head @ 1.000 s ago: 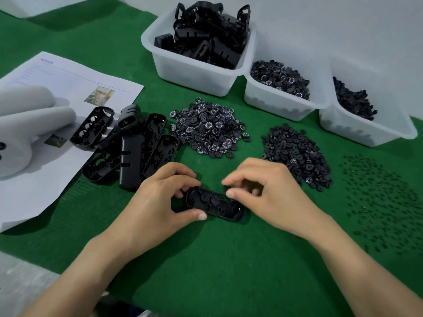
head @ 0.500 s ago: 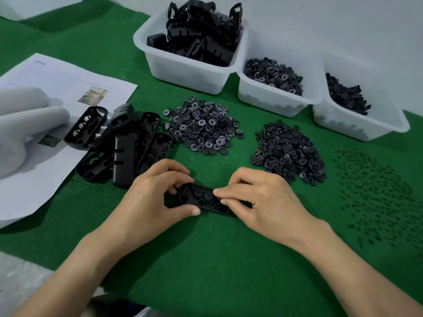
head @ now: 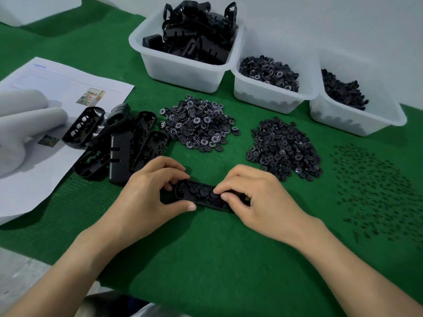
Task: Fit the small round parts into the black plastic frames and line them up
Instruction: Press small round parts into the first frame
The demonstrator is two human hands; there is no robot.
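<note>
Bench assembly, seen from above the worker's hands. The black plastic frame lies flat on the green-covered counter, open side up, between both hands, with small round parts seated in its pockets. The left hand grips the frame's left end, thumb on the near edge and curled fingers over the far edge. The right hand curls over the right end, thumb and forefinger tips meeting on one seated part; whether they pinch or merely press it cannot be told. The frame appears a light, stiff moulding with thin walls, best held by its long edges near the ends so the pockets stay clear; the parts look light, smooth and easily dropped, suiting a fingertip pinch at the rim. Beyond the hands lie a heap of printed discs, a heap of plain discs and scattered tiny pins; spare frames rest to the left. The printed discs bear white ring markings, probably numerals, too small to read. The paper sheet carries text and a photograph, illegible here. No brand is visible.
</note>
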